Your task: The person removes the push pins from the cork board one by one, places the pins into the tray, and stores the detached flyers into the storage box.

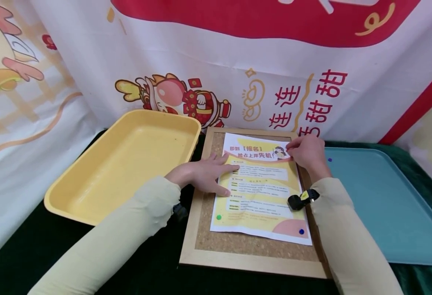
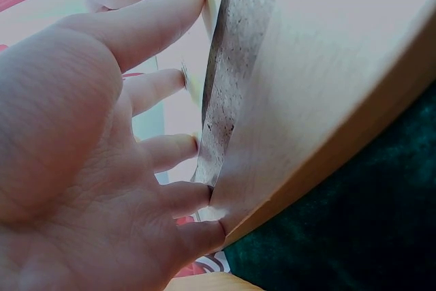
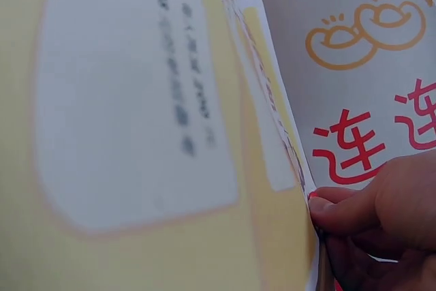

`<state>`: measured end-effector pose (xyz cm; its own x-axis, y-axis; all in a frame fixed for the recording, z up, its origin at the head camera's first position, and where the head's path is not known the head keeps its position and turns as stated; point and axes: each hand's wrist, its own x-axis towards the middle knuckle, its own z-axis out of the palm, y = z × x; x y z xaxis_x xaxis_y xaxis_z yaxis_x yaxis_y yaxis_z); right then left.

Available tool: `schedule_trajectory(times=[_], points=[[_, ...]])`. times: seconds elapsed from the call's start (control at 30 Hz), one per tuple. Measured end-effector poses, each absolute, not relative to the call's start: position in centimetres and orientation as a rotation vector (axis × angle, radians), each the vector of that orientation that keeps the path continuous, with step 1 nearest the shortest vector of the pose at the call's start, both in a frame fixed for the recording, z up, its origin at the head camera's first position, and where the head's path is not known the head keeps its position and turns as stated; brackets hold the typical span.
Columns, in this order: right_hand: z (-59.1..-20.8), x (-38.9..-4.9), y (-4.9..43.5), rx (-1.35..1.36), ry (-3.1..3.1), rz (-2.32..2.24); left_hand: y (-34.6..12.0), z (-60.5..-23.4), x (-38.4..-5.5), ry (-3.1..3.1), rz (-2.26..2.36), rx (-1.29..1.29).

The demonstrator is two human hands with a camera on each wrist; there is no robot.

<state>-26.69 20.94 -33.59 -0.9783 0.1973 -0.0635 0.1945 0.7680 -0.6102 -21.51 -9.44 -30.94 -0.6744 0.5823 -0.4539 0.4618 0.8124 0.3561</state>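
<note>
A yellow and white printed poster (image 1: 260, 184) lies on a wood-framed corkboard (image 1: 253, 248). My left hand (image 1: 208, 174) rests with spread, straight fingers on the poster's left edge and the board; the left wrist view shows its fingertips touching paper and frame. At the poster's upper right edge, my right hand (image 1: 308, 155) pinches a small red push pin (image 3: 313, 195) against the paper. Fingers mostly cover that pin. A green push pin (image 1: 219, 217) sits at the poster's lower left corner and a blue push pin (image 1: 301, 232) at its lower right.
Left of the board stands a deep yellow tray (image 1: 127, 151). To the right lies a blue tray (image 1: 393, 205) with a small dark blue pin (image 1: 330, 159) near its upper left. Dark green cloth (image 1: 149, 262) covers the table. A printed white curtain (image 1: 201, 49) hangs behind.
</note>
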Motion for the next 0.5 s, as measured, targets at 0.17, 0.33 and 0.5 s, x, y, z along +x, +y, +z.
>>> schedule_trajectory(times=[0.17, 0.33, 0.5], points=[[-33.64, -26.68, 21.32, -0.314, -2.957, 1.023, -9.31, -30.96, -21.46, 2.439, 0.280, 0.770], [-33.69, -26.71, 21.65, -0.280, -2.964, 1.008, -9.28, -30.94, -21.46, 2.440, 0.275, 0.765], [-33.83, -26.73, 21.80, -0.261, -2.957, 0.997, -9.28, -30.86, -21.41, 2.437, 0.275, 0.756]])
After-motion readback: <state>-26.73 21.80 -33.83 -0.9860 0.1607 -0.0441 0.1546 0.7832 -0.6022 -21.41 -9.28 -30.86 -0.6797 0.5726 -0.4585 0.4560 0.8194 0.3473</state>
